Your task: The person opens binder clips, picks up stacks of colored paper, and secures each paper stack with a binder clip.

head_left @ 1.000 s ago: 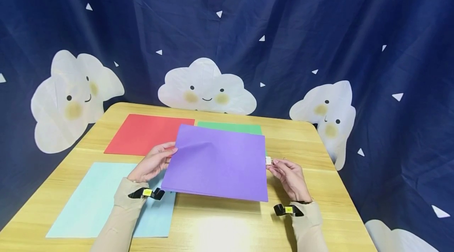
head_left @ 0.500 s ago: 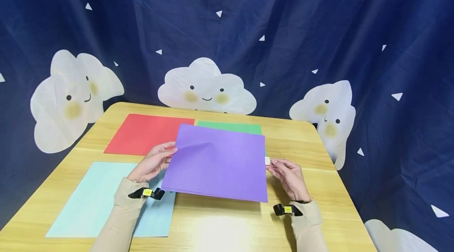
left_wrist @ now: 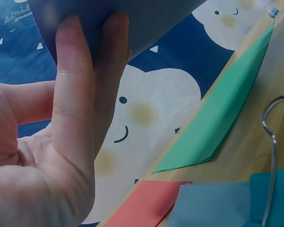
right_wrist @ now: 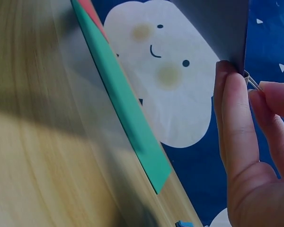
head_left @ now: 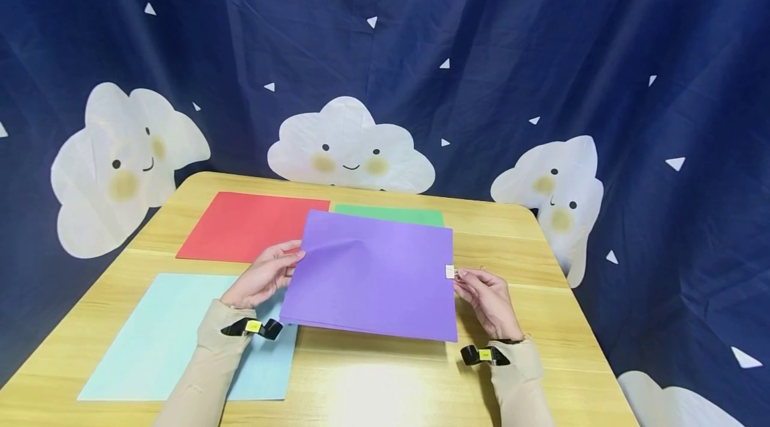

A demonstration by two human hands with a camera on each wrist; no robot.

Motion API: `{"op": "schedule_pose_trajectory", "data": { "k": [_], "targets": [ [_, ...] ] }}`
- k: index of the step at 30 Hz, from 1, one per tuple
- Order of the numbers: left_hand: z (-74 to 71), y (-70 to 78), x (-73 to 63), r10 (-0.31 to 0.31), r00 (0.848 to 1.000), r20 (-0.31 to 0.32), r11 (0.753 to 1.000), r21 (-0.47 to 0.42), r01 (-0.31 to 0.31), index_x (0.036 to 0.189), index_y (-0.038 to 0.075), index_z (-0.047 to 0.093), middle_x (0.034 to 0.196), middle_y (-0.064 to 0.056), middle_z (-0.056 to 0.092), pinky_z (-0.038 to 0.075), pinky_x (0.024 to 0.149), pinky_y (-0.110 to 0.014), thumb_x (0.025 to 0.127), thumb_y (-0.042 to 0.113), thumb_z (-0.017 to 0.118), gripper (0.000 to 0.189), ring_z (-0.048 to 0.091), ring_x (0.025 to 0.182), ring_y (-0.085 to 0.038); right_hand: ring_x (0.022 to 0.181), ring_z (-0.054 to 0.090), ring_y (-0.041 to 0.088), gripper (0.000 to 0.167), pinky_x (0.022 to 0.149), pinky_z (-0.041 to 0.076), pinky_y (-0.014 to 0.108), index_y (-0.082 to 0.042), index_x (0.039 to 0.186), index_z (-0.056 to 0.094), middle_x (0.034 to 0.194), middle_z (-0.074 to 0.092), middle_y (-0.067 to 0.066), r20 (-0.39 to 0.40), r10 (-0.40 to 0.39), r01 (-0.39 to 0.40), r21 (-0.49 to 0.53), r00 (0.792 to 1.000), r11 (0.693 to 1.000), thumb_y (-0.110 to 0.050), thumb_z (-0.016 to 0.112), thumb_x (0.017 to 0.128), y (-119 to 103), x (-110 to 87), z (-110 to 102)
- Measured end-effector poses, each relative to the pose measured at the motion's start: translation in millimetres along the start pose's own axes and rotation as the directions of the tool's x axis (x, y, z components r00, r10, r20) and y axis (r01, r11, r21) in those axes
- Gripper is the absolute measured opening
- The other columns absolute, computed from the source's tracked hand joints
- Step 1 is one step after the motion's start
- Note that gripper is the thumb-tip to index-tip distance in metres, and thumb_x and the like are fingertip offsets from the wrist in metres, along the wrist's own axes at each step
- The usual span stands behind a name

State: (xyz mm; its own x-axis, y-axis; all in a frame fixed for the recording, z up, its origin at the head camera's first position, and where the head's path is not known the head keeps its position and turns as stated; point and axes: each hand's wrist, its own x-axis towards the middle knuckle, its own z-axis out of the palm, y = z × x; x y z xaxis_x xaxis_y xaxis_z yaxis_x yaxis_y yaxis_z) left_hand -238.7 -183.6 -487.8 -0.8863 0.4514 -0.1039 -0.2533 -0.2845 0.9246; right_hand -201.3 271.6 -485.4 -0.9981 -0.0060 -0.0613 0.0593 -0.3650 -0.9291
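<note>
A small stack of purple paper (head_left: 373,273) is held up above the table in the head view. My left hand (head_left: 265,276) pinches its left edge, thumb on top and fingers underneath. At the opposite edge, a white binder clip (head_left: 450,271) overlaps the paper. My right hand (head_left: 488,300) pinches the clip's wire handles (right_wrist: 253,83) between thumb and finger. In the right wrist view, other fingers (right_wrist: 239,118) of that hand touch the paper's underside. The clip's underside is hidden in the head view.
Red paper (head_left: 246,226) and partly covered green paper (head_left: 397,214) lie behind. Light blue paper (head_left: 150,347) lies front left, with a teal binder clip (left_wrist: 267,198) in the left wrist view. A small blue clip (left_wrist: 273,12) is beyond the green paper on the table (head_left: 373,387).
The white clip has moved left over the paper's right edge, and the right hand has shifted slightly left with it. The purple paper and the left hand have moved slightly right.
</note>
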Motion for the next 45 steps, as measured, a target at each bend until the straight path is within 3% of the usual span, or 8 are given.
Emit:
{"op": "schedule_pose_trajectory", "data": {
  "k": [9, 17, 24, 29, 33, 37, 45],
  "targets": [
    [0.5, 0.3, -0.2, -0.003, 0.999, 0.037, 0.999, -0.039, 0.004, 0.15, 0.001, 0.029, 0.094, 0.007, 0.07, 0.063, 0.07, -0.02, 0.111, 0.008, 0.043, 0.042, 0.069, 0.075, -0.003, 0.08, 0.077, 0.009, 0.029, 0.079, 0.063, 0.022, -0.015, 0.089, 0.08, 0.091, 0.08, 0.002, 0.005, 0.031, -0.031, -0.002, 0.999, 1.0, 0.003, 0.06, 0.1, -1, -2.3, 1],
    [1.4, -2.3, 0.1, 0.015, 0.998, 0.066, 0.999, -0.05, -0.012, 0.145, 0.003, 0.036, 0.101, 0.003, 0.074, 0.064, 0.074, -0.025, 0.111, 0.009, 0.045, 0.037, 0.074, 0.082, -0.007, 0.089, 0.077, 0.01, 0.022, 0.086, 0.062, 0.024, -0.009, 0.112, 0.076, 0.101, 0.078, 0.002, 0.076, 0.1, -0.102, 0.019, 0.992, 0.995, -0.001, 0.057, 0.104, -5, -3.7, -3],
    [2.0, -3.7, 0.8, 0.016, 0.998, 0.055, 0.999, -0.048, -0.013, 0.144, 0.003, 0.037, 0.093, 0.007, 0.07, 0.063, 0.071, -0.021, 0.11, 0.01, 0.048, 0.036, 0.069, 0.075, -0.002, 0.101, 0.077, 0.016, 0.034, 0.092, 0.063, 0.032, -0.01, 0.107, 0.077, 0.108, 0.077, 0.002, 0.261, 0.136, -0.17, 0.114, 0.956, 0.979, -0.009, 0.042, 0.111, -8, -3.5, -9],
    [4.5, -2.0, 0.9, 0.002, 0.999, 0.036, 0.999, -0.043, 0.0, 0.152, -0.003, 0.028, 0.094, 0.006, 0.071, 0.063, 0.071, -0.021, 0.11, 0.009, 0.047, 0.047, 0.07, 0.077, -0.003, 0.108, 0.075, 0.02, 0.037, 0.096, 0.062, 0.034, -0.007, 0.121, 0.071, 0.12, 0.076, 0.007, 0.352, 0.153, -0.216, 0.147, 0.924, 0.965, -0.01, 0.035, 0.113, -11, -6.0, -10],
    [7.0, -2.3, 1.1, -0.007, 1.0, 0.009, 1.0, -0.017, 0.007, 0.156, -0.007, 0.018, 0.09, 0.009, 0.067, 0.062, 0.068, -0.019, 0.11, 0.009, 0.047, 0.057, 0.067, 0.072, -0.001, 0.113, 0.073, 0.025, 0.035, 0.098, 0.061, 0.036, -0.005, 0.131, 0.061, 0.127, 0.072, 0.009, 0.401, 0.169, -0.255, 0.173, 0.9, 0.951, -0.012, 0.03, 0.115, -14, -6.8, -7],
    [7.5, -3.8, 1.7, -0.019, 1.0, -0.016, 1.0, 0.011, 0.019, 0.157, -0.006, 0.018, 0.088, 0.011, 0.062, 0.059, 0.064, -0.016, 0.11, 0.01, 0.048, 0.058, 0.06, 0.067, 0.001, 0.111, 0.074, 0.025, 0.036, 0.097, 0.061, 0.035, -0.007, 0.134, 0.058, 0.127, 0.071, 0.01, 0.432, 0.172, -0.273, 0.183, 0.885, 0.944, -0.015, 0.028, 0.115, -15, -6.0, -7],
    [11.2, -3.7, -1.4, -0.037, 0.999, -0.005, 0.999, 0.027, 0.037, 0.156, -0.006, 0.023, 0.088, 0.009, 0.067, 0.062, 0.067, -0.021, 0.11, 0.01, 0.047, 0.054, 0.068, 0.071, -0.003, 0.109, 0.074, 0.022, 0.036, 0.095, 0.062, 0.031, -0.01, 0.137, 0.058, 0.128, 0.07, 0.006, 0.433, 0.182, -0.273, 0.159, 0.883, 0.949, -0.02, 0.031, 0.115, -18, -7.2, -7]
  ]
}}
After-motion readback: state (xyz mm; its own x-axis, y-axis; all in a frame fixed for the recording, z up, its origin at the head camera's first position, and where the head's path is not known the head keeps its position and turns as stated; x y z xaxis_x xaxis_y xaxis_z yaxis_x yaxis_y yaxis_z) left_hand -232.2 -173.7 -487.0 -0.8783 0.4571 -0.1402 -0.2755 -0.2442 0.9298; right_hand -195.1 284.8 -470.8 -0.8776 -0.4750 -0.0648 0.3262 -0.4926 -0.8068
